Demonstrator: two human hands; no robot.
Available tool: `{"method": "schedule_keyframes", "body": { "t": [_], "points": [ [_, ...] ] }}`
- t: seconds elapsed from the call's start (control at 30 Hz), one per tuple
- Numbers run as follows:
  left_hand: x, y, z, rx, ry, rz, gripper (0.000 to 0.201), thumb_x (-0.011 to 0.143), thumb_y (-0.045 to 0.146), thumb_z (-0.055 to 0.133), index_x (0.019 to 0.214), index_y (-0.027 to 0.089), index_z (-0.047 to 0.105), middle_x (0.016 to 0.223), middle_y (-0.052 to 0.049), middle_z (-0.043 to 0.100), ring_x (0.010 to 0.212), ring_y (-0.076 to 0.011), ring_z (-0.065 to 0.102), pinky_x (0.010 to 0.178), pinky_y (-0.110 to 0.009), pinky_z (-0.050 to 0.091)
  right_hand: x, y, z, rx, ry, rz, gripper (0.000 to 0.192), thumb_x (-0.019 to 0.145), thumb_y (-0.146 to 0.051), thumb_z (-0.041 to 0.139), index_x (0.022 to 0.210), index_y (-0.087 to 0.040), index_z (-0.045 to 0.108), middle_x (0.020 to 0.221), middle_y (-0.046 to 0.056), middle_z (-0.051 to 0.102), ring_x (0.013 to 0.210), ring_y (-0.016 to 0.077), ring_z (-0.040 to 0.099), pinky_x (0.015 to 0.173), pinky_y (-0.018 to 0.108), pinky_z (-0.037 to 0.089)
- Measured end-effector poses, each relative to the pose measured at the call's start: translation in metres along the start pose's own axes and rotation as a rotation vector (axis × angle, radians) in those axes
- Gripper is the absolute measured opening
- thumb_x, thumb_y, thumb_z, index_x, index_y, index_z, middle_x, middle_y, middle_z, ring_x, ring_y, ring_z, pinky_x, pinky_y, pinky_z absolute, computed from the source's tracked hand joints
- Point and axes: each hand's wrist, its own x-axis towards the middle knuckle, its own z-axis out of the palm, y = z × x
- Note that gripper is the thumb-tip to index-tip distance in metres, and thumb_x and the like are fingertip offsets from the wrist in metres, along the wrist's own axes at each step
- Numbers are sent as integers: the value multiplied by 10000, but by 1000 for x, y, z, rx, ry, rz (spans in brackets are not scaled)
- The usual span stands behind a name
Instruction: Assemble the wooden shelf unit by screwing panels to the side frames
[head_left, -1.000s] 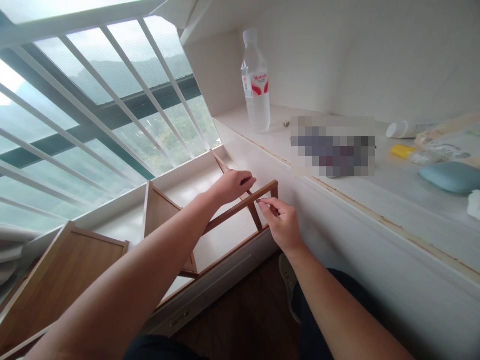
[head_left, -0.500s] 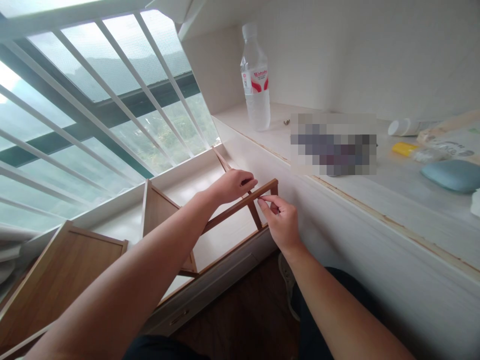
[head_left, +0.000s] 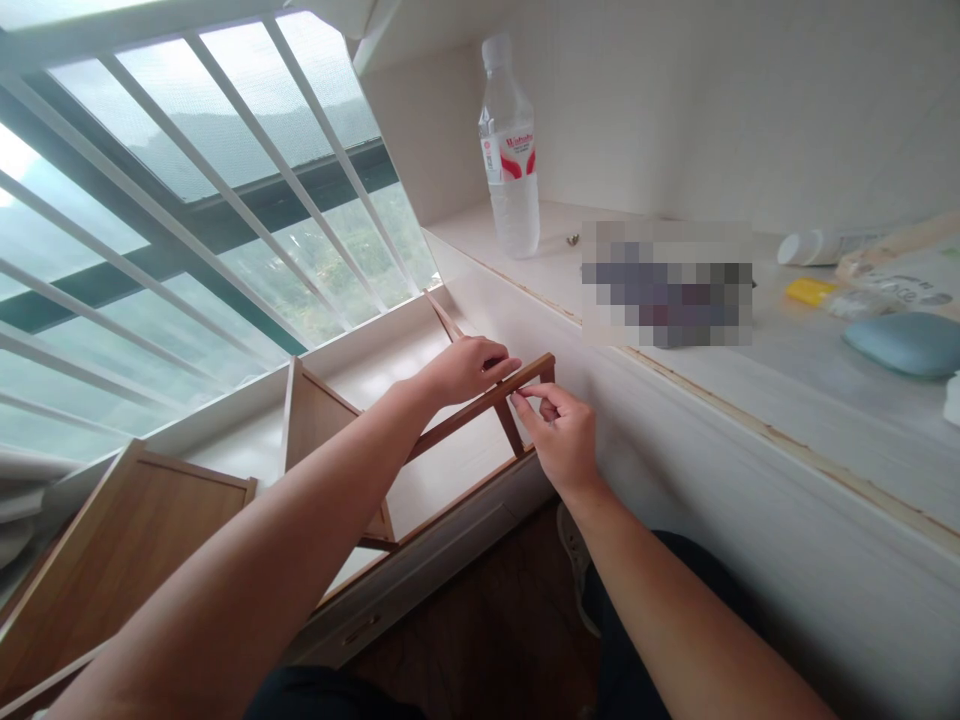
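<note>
While the left hand lies curled over the top rail of a wooden frame, its fingers closed around the slat, the right hand comes in from the other side with thumb and forefinger pinched narrowly together at the rail, close to its corner. Whether something small sits in that pinch cannot be told. The two hands are just beside each other, with the rail between them.

The frame stands on the pale sill beneath the barred window, pushed up against the side wall of the desk. Its rail slants up toward the desk, and a short upright post drops from it just under the right hand. A flat wooden panel lies at the lower left, apart from the frame.

On the desk, well apart from the hands, a water bottle stands upright in the far corner. Farther right lie a white tube, a yellow item and a blue-green oval case. A blurred patch covers part of the desk between the bottle and these.
</note>
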Motion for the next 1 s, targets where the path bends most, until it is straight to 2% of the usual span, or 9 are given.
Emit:
{"method": "schedule_keyframes", "body": {
  "t": [0.1, 0.33, 0.5, 0.6, 0.8, 0.9, 1.0],
  "points": [
    [1, 1, 0, 4, 4, -4, 428, 985, 439, 479, 640, 192, 538, 668, -38, 601, 654, -157, 508, 645, -305, 349, 1, 0, -1, -32, 16, -74, 200, 924, -366, 686, 907, -188, 775, 585, -38, 473, 547, 141, 449, 628, 292, 422],
    [1, 5, -1, 2, 6, -8, 436, 981, 414, 449, 602, 201, 482, 636, -37, 570, 661, -165, 506, 665, -313, 365, 2, 0, -2, -152, -11, -258, 214, 998, -327, 598, 946, -211, 770, 752, 56, 690, 658, 182, 581, 722, 312, 493],
    [1, 4, 0, -3, 14, -9, 439, 987, 419, 446, 604, 203, 461, 626, -25, 542, 650, -159, 491, 652, -310, 359, 3, 5, -3, -227, -13, -301, 220, 1005, -330, 604, 942, -210, 778, 778, 67, 710, 680, 190, 630, 722, 310, 513],
    [1, 5, 0, -14, 5, -22, 427, 985, 398, 443, 612, 198, 496, 650, -37, 584, 666, -161, 515, 660, -309, 363, 4, 7, -1, -254, -25, -308, 187, 994, -283, 611, 939, -201, 771, 824, 79, 734, 723, 201, 661, 730, 312, 512],
    [1, 9, -2, -7, -1, -31, 420, 977, 384, 444, 609, 196, 517, 656, -46, 603, 676, -169, 533, 668, -309, 372, 4, 6, 3, -205, -62, -216, 113, 946, -254, 607, 895, -211, 698, 705, 28, 666, 645, 183, 619, 696, 300, 488],
    [2, 10, -2, -9, 6, -24, 414, 973, 377, 450, 605, 196, 508, 636, -38, 572, 654, -162, 514, 661, -307, 375, 0, 4, 1, -84, -106, -120, 105, 978, -302, 580, 946, -217, 631, 666, -6, 628, 599, 169, 596, 658, 294, 468],
    [1, 10, -2, -17, 8, -24, 415, 970, 377, 459, 600, 195, 495, 618, -30, 542, 630, -154, 489, 642, -308, 358, -5, 3, 0, 59, -168, -52, 124, 1033, -337, 505, 1019, -224, 557, 724, 1, 650, 635, 167, 626, 660, 292, 475]
  ]
}}
